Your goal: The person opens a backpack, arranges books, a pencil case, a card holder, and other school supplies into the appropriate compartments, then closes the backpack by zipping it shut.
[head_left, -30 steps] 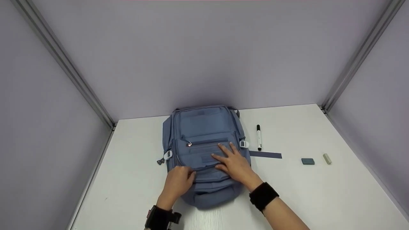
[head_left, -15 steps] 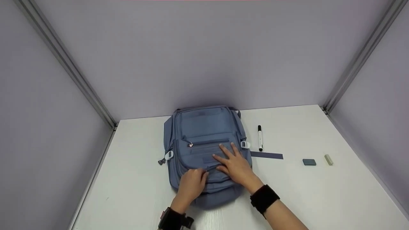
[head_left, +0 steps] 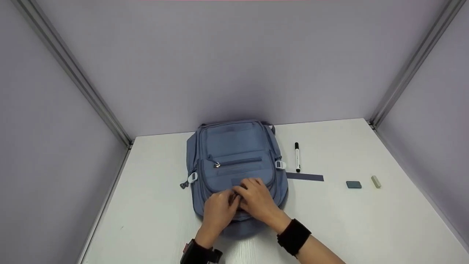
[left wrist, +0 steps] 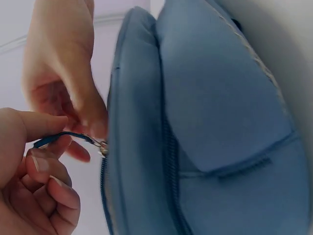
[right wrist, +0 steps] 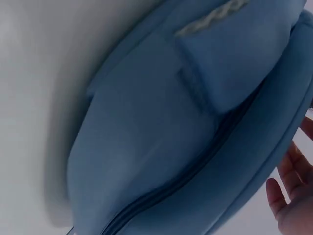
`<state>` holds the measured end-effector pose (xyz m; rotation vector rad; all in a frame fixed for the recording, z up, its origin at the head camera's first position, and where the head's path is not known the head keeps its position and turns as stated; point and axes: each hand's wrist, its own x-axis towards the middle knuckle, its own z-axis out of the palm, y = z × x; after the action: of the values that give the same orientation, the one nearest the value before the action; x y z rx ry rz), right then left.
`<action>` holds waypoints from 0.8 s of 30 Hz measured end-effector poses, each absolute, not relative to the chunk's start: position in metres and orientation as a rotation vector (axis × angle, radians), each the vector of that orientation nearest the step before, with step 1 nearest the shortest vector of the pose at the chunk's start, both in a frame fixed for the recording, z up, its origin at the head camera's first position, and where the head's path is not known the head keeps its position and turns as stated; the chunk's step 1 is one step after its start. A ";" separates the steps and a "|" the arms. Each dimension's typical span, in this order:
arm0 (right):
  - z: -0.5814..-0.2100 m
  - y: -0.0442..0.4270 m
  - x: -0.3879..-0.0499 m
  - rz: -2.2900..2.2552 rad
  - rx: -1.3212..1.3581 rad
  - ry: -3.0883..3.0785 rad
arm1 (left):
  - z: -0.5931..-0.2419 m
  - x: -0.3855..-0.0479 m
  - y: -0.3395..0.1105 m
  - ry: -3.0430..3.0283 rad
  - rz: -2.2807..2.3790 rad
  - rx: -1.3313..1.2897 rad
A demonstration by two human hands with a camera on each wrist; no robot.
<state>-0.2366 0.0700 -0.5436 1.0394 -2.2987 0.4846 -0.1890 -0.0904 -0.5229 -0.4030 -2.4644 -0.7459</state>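
A blue backpack lies on the white table with its front upward. In the left wrist view, my left hand pinches the blue zipper pull between thumb and fingers. The metal slider sits on the zipper along the pocket's edge. Close beside it is my right hand, its thumb by the slider and its fingers loosely bent, with no hold on the pull visible. The right wrist view shows fingers apart from the bag's lower side. From the head view, the hands cover the slider.
Right of the bag lie a black-and-white marker, a dark strap, a dark teal block and a small pale block. Grey walls enclose the table at the back and sides.
My left hand has moved right along the pocket's zipper line. My right hand, spread flat on the bag before, has drawn down and left to meet the left hand, its fingers now bent.
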 end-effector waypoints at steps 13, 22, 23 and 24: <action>-0.541 0.057 -0.228 0.833 0.891 -2.380 | -0.520 -0.193 -0.103 -2.428 -0.730 -0.405; -0.536 0.057 -0.226 0.911 0.824 -2.449 | -0.536 -0.203 -0.121 -2.441 -0.532 -0.561; -0.536 0.057 -0.226 0.913 0.821 -2.450 | -0.537 -0.205 -0.120 -2.429 -0.514 -0.564; -0.536 0.058 -0.226 0.917 0.818 -2.452 | -0.539 -0.206 -0.120 -2.419 -0.497 -0.564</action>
<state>-0.2265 0.0575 -0.5360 0.8179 -2.4525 0.9172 -0.2057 -0.1200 -0.5389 -0.5641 -2.4190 -0.4969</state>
